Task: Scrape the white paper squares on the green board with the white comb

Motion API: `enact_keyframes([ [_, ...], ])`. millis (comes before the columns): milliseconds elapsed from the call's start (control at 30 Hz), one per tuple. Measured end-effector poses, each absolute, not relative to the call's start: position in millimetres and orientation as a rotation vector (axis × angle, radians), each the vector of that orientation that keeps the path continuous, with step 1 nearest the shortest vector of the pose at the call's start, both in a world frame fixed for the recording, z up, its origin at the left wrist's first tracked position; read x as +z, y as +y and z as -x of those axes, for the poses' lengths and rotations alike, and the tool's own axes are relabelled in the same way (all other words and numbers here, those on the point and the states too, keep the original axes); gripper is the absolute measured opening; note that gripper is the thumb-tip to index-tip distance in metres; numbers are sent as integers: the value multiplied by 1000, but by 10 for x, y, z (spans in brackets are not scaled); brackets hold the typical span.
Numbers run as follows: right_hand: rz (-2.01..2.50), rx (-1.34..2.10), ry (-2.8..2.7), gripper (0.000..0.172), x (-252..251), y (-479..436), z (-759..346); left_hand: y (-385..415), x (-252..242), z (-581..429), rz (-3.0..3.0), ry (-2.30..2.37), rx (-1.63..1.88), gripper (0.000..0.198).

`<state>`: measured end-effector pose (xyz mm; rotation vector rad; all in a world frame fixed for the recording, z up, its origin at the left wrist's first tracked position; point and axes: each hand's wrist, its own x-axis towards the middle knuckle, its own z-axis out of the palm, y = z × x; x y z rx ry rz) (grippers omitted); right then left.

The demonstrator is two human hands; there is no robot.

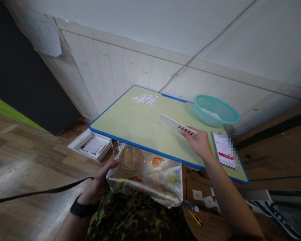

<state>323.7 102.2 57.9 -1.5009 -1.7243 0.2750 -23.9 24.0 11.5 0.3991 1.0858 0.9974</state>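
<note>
My right hand (pixel 198 142) is closed around one end of a white slotted plastic tray (pixel 172 123), held tilted just above the yellow-green table (pixel 130 124). My left hand (pixel 106 172) is at the left edge of a fruit-patterned bag (pixel 145 174), below the table's front edge. Its thumb lies along the bag's edge; the other fingers are mostly hidden. At the back left of the table lies a pile of small white pieces (pixel 145 99). A turquoise basket (pixel 215 115) at the back right holds more white pieces (pixel 211 113).
A phone or tablet (pixel 225 150) lies at the table's right side. A white open box (pixel 90 145) is on the floor at left. Below right are a bottle (pixel 192 206) and a yellow cutter (pixel 195 217). The paneled wall (pixel 110 63) stands behind, cardboard (pixel 278 154) at right.
</note>
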Motion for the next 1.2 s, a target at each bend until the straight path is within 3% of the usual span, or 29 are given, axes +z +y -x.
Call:
enact_keyframes([
  [367, 1404, 497, -1886, 25, 751, 404, -3176, 258, 76, 274, -386, 1081, 973, 52],
  [600, 1416, 507, -1828, 21, 751, 289, -3198, 211, 111, 279, -443, 1079, 1023, 33],
  [933, 1314, 531, -1943, 17, 777, 108, -3153, 248, 54, 290, -451, 1018, 937, 48],
  [1200, 1366, 569, -1883, 19, 787, 124, -3121, 244, 70, 282, -468, 1032, 996, 40],
])
